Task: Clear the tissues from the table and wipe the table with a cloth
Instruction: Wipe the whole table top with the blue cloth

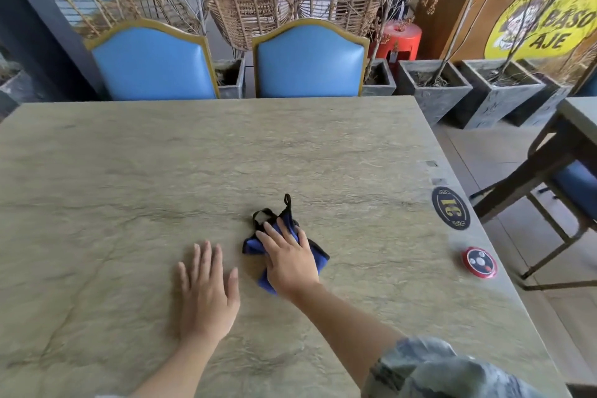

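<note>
A crumpled blue cloth with black trim and a black loop [284,220] lies near the middle of the stone-patterned table [161,171]. My right hand [289,255] presses flat on top of it with straight, spread fingers. My left hand [206,294] rests flat on the bare tabletop just to the left of the cloth, fingers straight and slightly spread, touching nothing else. No tissues show on the table.
A black oval number plate [450,207] and a round red call button [479,262] sit near the table's right edge. Two blue chairs [308,60] stand at the far side. Stone planters [433,87] and another table [578,113] stand to the right.
</note>
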